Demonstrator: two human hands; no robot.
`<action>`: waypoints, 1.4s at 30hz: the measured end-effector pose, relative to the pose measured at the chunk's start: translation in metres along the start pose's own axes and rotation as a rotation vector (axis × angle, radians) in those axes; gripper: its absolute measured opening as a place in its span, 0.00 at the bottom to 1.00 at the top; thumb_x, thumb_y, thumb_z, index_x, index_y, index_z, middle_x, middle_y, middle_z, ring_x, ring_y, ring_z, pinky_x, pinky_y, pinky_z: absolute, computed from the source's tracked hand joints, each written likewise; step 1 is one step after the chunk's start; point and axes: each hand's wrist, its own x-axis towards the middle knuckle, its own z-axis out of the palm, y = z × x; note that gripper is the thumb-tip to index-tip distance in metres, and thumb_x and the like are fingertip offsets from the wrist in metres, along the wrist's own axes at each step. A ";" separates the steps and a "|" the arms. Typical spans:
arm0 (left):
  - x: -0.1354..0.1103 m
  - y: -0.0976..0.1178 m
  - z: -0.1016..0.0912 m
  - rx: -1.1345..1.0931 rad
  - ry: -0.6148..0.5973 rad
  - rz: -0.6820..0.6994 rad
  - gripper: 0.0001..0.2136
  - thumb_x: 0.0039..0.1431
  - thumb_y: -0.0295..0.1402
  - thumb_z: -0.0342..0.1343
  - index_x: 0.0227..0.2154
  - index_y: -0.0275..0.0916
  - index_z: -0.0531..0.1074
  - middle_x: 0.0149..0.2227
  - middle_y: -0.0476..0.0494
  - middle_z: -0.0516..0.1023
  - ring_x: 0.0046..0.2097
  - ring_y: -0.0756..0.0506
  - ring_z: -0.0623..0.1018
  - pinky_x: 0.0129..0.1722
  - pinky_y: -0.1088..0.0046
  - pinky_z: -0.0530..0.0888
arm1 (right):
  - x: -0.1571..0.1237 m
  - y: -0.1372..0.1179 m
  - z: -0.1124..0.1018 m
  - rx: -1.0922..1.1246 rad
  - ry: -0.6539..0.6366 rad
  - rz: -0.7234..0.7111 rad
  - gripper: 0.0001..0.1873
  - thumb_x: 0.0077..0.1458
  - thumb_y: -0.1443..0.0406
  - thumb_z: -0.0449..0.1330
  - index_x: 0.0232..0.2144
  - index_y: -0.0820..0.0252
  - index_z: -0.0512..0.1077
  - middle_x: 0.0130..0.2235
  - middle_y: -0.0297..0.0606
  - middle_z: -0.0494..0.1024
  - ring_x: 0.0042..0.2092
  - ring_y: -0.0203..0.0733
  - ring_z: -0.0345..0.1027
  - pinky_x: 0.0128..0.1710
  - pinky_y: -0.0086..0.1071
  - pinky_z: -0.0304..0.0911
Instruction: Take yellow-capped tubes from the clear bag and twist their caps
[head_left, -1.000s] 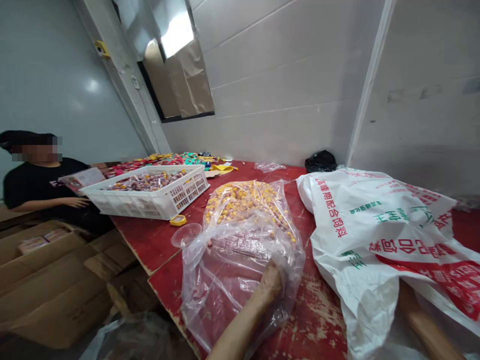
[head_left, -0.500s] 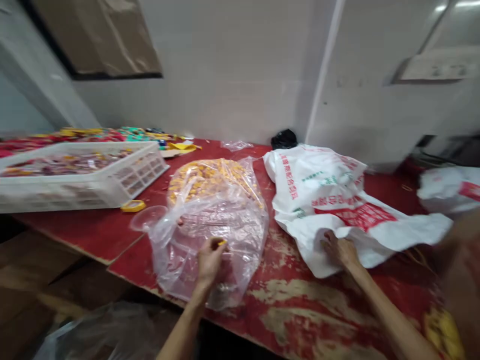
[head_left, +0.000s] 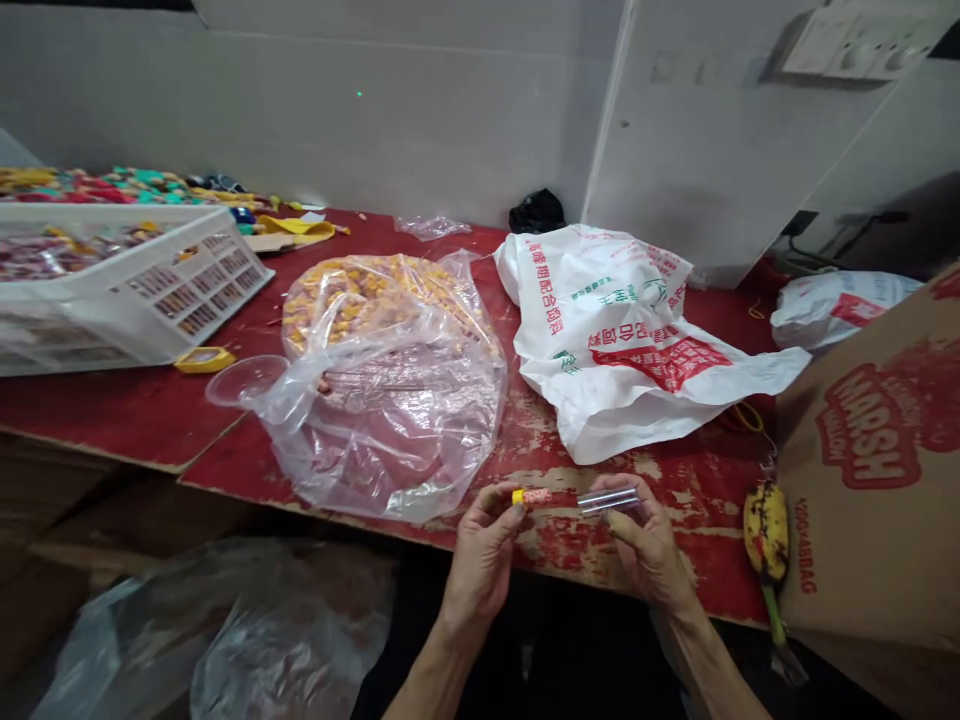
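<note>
- Clear plastic, thin and smooth: a small tube is held level between both hands, just above the near edge of the table. It has a yellow cap at its left end and a reddish stretch beside the cap.
- Left hand: closed in a pinch, with thumb and fingertips on the capped end.
- Right hand: closed in a pinch on the clear end, with the fingers wrapped under it.
- Handling, as a judgement: the tube looks very light, stiff and slick. Its thin wall could crack or shoot out of a hard squeeze. The cap and the middle of the barrel look like the surest places to hold, with a gentle fingertip grip.
- Whether cap and barrel are one piece or two cannot be told.
- To the right, a spotted banana lies at the table edge, beside a cardboard box.
- Beyond the hands lies a crumpled clear bag, with small yellow pieces at its far end and a clear cup touching its left side.
- Just right of the bag lies a white printed sack.
- At far left stands a white crate, and a black bag sits by the wall.
</note>
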 end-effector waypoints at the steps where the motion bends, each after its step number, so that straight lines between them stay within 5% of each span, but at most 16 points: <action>1: -0.003 -0.006 -0.002 -0.007 0.011 0.006 0.20 0.32 0.31 0.74 0.32 0.36 0.76 0.34 0.46 0.77 0.33 0.50 0.76 0.32 0.79 0.74 | -0.004 0.004 0.006 0.010 0.000 0.002 0.18 0.45 0.61 0.68 0.39 0.55 0.68 0.42 0.37 0.74 0.42 0.41 0.70 0.43 0.32 0.67; 6: -0.010 -0.018 -0.013 0.021 0.045 0.045 0.18 0.35 0.32 0.73 0.32 0.37 0.76 0.30 0.48 0.75 0.27 0.52 0.72 0.26 0.80 0.71 | -0.012 0.008 0.019 -0.226 -0.071 -0.017 0.14 0.46 0.64 0.65 0.37 0.57 0.68 0.43 0.39 0.73 0.45 0.44 0.69 0.43 0.33 0.67; 16: -0.013 -0.019 -0.027 0.209 0.069 0.171 0.14 0.38 0.32 0.70 0.32 0.38 0.79 0.32 0.48 0.77 0.36 0.50 0.73 0.37 0.79 0.70 | -0.010 -0.010 0.011 -0.770 -0.355 -0.146 0.10 0.53 0.67 0.53 0.39 0.58 0.68 0.40 0.38 0.72 0.40 0.41 0.67 0.37 0.31 0.63; 26: -0.012 -0.027 -0.028 0.253 0.027 0.145 0.15 0.43 0.36 0.69 0.36 0.40 0.79 0.34 0.48 0.76 0.38 0.49 0.73 0.42 0.77 0.69 | -0.008 0.004 0.009 -0.744 -0.474 -0.116 0.13 0.56 0.68 0.52 0.45 0.54 0.65 0.43 0.36 0.71 0.43 0.40 0.66 0.41 0.31 0.62; 35: -0.031 -0.035 -0.020 0.485 -0.048 0.254 0.11 0.59 0.41 0.57 0.38 0.41 0.79 0.39 0.44 0.77 0.43 0.45 0.74 0.49 0.70 0.67 | -0.015 0.015 0.025 -0.706 -0.501 -0.221 0.10 0.61 0.67 0.52 0.46 0.55 0.66 0.42 0.36 0.70 0.43 0.37 0.66 0.42 0.29 0.62; 39: -0.027 -0.023 -0.026 0.549 -0.068 0.225 0.16 0.60 0.45 0.54 0.38 0.39 0.79 0.36 0.43 0.76 0.39 0.45 0.74 0.43 0.71 0.69 | -0.023 0.024 0.031 -0.667 -0.411 -0.234 0.09 0.62 0.65 0.53 0.45 0.56 0.67 0.43 0.38 0.71 0.44 0.39 0.67 0.43 0.30 0.63; 42: -0.013 -0.013 -0.030 0.441 0.004 0.135 0.23 0.57 0.52 0.53 0.32 0.35 0.79 0.33 0.40 0.76 0.36 0.44 0.74 0.36 0.71 0.71 | -0.027 0.020 0.034 -0.654 -0.549 -0.148 0.09 0.62 0.64 0.53 0.45 0.57 0.67 0.41 0.38 0.72 0.42 0.40 0.67 0.41 0.30 0.63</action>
